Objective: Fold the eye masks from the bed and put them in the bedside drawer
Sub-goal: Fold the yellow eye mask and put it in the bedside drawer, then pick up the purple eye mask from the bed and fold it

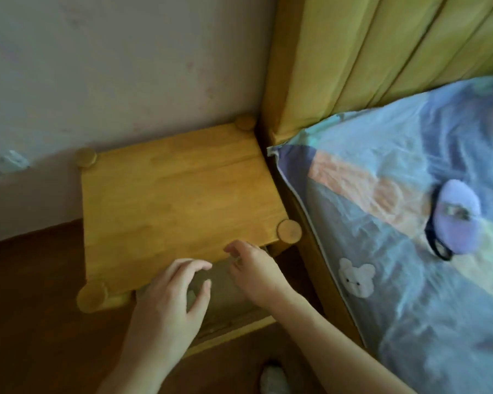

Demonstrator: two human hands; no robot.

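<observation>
A wooden bedside table [171, 194] stands between the wall and the bed. Its drawer [225, 311] is pulled out below the top's front edge. My left hand [168, 305] hovers over the drawer's left part with fingers spread and nothing in it. My right hand [254, 271] reaches over the drawer's far right side, fingers loosely curled and apart, holding nothing that I can see. What lies inside the drawer is blurred and mostly hidden by my hands. A lilac plush eye mask [456, 217] with a black strap lies on the bed, well right of both hands.
The bed sheet [396, 280] is blue with coloured patches and a small white bear print. A padded yellow-green headboard [382, 52] rises behind the bed. Brown wooden floor [26, 308] lies left of the table. A slipper or foot [273, 379] shows at the bottom.
</observation>
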